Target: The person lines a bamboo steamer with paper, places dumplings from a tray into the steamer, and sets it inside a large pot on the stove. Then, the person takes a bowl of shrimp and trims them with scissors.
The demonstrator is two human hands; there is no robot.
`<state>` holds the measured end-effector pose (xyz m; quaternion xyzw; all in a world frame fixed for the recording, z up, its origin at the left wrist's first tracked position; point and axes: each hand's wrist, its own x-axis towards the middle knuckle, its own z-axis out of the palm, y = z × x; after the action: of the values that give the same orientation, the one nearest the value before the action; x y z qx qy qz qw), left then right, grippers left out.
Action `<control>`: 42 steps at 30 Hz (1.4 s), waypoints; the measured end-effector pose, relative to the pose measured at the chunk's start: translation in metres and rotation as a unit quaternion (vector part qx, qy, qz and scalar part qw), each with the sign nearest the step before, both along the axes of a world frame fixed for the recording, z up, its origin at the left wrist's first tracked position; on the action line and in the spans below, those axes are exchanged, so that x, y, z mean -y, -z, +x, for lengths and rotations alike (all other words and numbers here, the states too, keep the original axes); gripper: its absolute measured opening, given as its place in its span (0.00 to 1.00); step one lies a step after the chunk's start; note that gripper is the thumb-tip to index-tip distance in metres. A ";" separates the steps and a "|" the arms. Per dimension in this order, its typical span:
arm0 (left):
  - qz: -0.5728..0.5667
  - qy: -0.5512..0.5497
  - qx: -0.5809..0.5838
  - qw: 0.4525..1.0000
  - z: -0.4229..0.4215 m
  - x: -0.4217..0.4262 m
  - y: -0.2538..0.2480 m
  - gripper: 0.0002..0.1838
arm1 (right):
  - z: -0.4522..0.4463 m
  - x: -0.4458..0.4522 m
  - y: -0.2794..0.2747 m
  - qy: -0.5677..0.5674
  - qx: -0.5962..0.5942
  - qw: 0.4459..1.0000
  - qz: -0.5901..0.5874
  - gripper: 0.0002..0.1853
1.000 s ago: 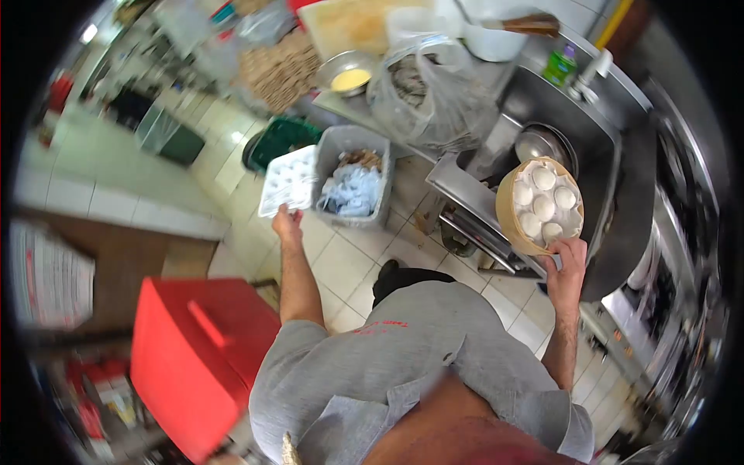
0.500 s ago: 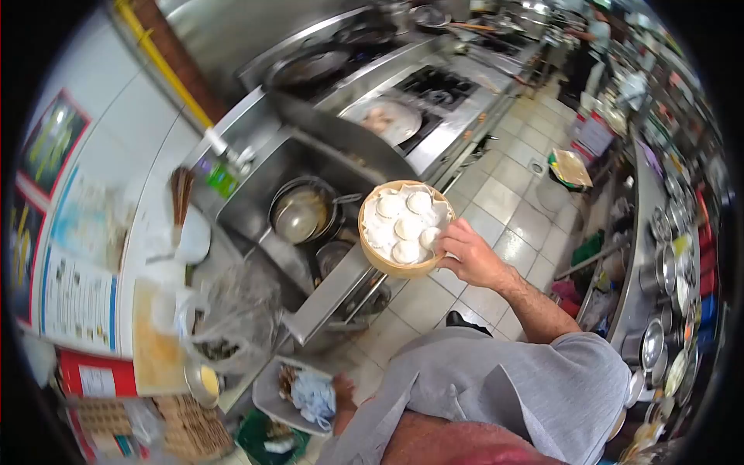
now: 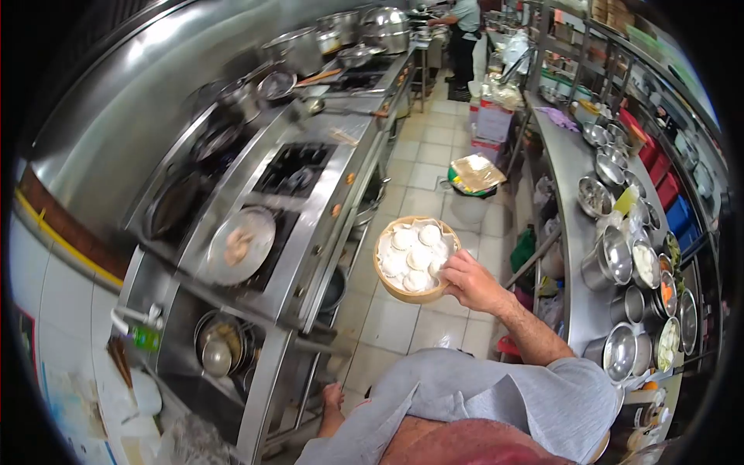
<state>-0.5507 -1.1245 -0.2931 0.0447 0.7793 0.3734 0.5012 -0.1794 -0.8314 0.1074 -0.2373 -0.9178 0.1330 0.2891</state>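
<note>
My right hand (image 3: 467, 280) grips the right side of a round bamboo steamer basket (image 3: 401, 293), thumb and fingers at its rim. Held out above the aisle floor, the basket is lined with white paper. Several round white buns (image 3: 418, 256) sit inside, and my fingers partly cover its right edge. Down by my side hangs my left hand (image 3: 332, 397), low near the metal counter edge. Nothing shows in it, but it is too small to make out how its fingers are set.
On the left, a stove (image 3: 294, 174) carries a pan (image 3: 242, 246) with food, beside a sink holding pans (image 3: 217, 353). A long counter (image 3: 570, 232) with metal bowls lines the right. A covered bin (image 3: 477, 174) and boxes (image 3: 493, 120) stand ahead; another person (image 3: 465, 35) is at the far end.
My view has swung from the sink and wall toward the aisle. The basket, still in my right hand, is now over the floor. My left hand is no longer beside the grey bin.
</note>
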 end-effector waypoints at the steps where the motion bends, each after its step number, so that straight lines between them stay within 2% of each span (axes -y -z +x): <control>1: -0.021 0.026 -0.007 0.999 0.008 -0.017 0.001 0.12 | 0.014 -0.014 -0.001 0.017 0.008 1.000 -0.011 0.16; 3: -0.045 0.056 -0.013 0.997 0.025 -0.054 -0.006 0.13 | 0.038 -0.042 0.002 0.050 0.016 0.999 -0.010 0.16; 5: -0.053 0.150 -0.036 0.987 0.044 -0.098 -0.026 0.13 | 0.057 -0.074 0.005 0.080 0.023 0.996 -0.015 0.16; 6: -0.058 0.155 -0.035 0.986 0.040 -0.120 -0.011 0.13 | 0.065 -0.089 0.007 0.110 0.016 0.994 -0.012 0.15; 8: -0.061 0.314 -0.029 0.947 0.031 -0.173 0.005 0.14 | 0.080 -0.124 0.020 0.143 0.007 0.990 -0.020 0.15; 10: -0.066 0.351 -0.097 0.929 0.022 -0.235 0.003 0.16 | 0.086 -0.159 0.023 0.190 0.004 0.982 -0.017 0.15; 12: -0.035 0.321 -0.079 0.943 -0.001 -0.309 0.037 0.20 | 0.089 -0.197 0.026 0.209 -0.003 0.978 -0.012 0.15; 14: 0.017 0.296 -0.086 0.951 -0.005 -0.396 0.020 0.23 | 0.094 -0.239 0.035 0.242 -0.006 0.970 -0.002 0.15; 16: 0.063 0.381 -0.154 0.909 -0.018 -0.500 0.035 0.26 | 0.088 -0.278 0.030 0.261 -0.011 0.965 -0.010 0.16; 17: 0.050 0.428 -0.132 0.893 -0.012 -0.557 0.000 0.26 | 0.084 -0.296 0.028 0.283 -0.019 0.959 -0.017 0.16; 18: 0.105 0.394 -0.114 0.906 -0.002 -0.609 -0.017 0.25 | 0.082 -0.317 0.025 0.305 -0.025 0.952 -0.021 0.16; 19: 0.163 0.410 -0.138 0.887 0.015 -0.661 -0.063 0.24 | 0.081 -0.338 0.023 0.315 -0.018 0.949 -0.023 0.16; 20: 0.219 0.396 -0.130 0.882 0.028 -0.713 -0.083 0.23 | 0.082 -0.360 0.019 0.320 -0.015 0.947 -0.026 0.16; 21: 0.273 0.435 -0.149 0.845 0.035 -0.770 -0.093 0.23 | 0.084 -0.383 0.021 0.324 -0.013 0.946 -0.023 0.16; 24: 0.373 0.477 -0.171 0.777 0.086 -0.886 -0.218 0.24 | 0.079 -0.448 0.024 0.340 -0.012 0.940 -0.024 0.16; 27: 0.438 0.486 -0.142 0.742 0.119 -0.988 -0.288 0.23 | 0.076 -0.519 0.027 0.343 -0.019 0.939 -0.015 0.16; 29: 0.463 0.510 -0.182 0.702 0.130 -1.047 -0.338 0.22 | 0.078 -0.574 0.032 0.331 -0.023 0.943 -0.009 0.15; 31: 0.468 0.523 -0.202 0.684 0.130 -1.115 -0.368 0.21 | 0.081 -0.629 0.036 0.331 -0.025 0.943 -0.007 0.15; 33: 0.491 0.504 -0.268 0.658 0.123 -1.176 -0.397 0.20 | 0.085 -0.686 0.038 0.303 -0.018 0.953 0.014 0.14; 34: 0.473 0.488 -0.269 0.683 0.121 -1.195 -0.421 0.20 | 0.086 -0.716 0.035 0.308 -0.019 0.951 0.007 0.14; 36: 0.493 0.460 -0.286 0.681 0.104 -1.250 -0.439 0.21 | 0.085 -0.777 0.031 0.264 -0.030 0.964 0.010 0.15; 39: 0.488 0.413 -0.299 0.708 0.089 -1.318 -0.446 0.20 | 0.084 -0.864 0.025 0.248 -0.025 0.968 0.017 0.15; 42: 0.467 0.415 -0.275 0.731 0.089 -1.384 -0.417 0.20 | 0.080 -0.944 0.023 0.229 -0.029 0.973 0.028 0.15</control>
<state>-0.4616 0.2597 0.1235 0.6926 0.5143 0.4170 0.2862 -0.0993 0.1128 0.0849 -0.4288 -0.8336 0.0443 0.3453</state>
